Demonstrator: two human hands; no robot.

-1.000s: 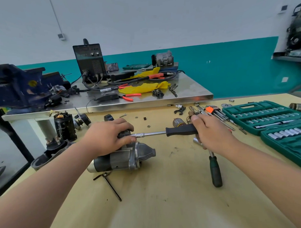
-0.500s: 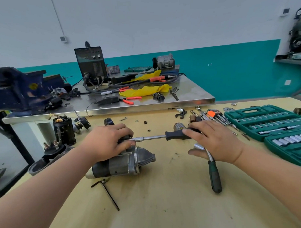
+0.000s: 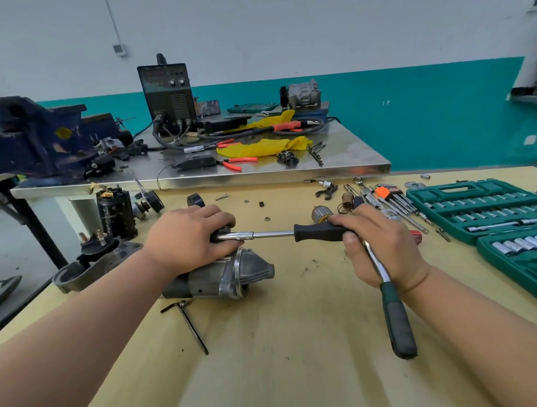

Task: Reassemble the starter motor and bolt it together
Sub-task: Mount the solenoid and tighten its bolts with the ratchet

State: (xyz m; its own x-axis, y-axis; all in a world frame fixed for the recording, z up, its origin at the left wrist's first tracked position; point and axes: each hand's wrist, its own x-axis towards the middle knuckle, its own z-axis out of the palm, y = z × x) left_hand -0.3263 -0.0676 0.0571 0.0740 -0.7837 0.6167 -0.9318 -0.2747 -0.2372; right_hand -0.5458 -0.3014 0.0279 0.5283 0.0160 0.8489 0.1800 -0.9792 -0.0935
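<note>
Item: starter motor (image 3: 230, 277), lying on its side on my wooden bench (image 3: 297, 369), nose cone to the right, directly under my left hand (image 3: 186, 236), which wraps over its top with fingers curled down where the driver's socket end meets it. My right hand (image 3: 381, 245), well right of the motor with the forearm coming in low, grips the black handle of the socket driver (image 3: 320, 232), which lies level between both hands. A green-handled ratchet (image 3: 397, 323) runs out from beneath that palm; whether it is gripped I cannot tell. Lettering on the green socket case (image 3: 474, 208) and the black welder (image 3: 169, 97) is too small to read.
</note>
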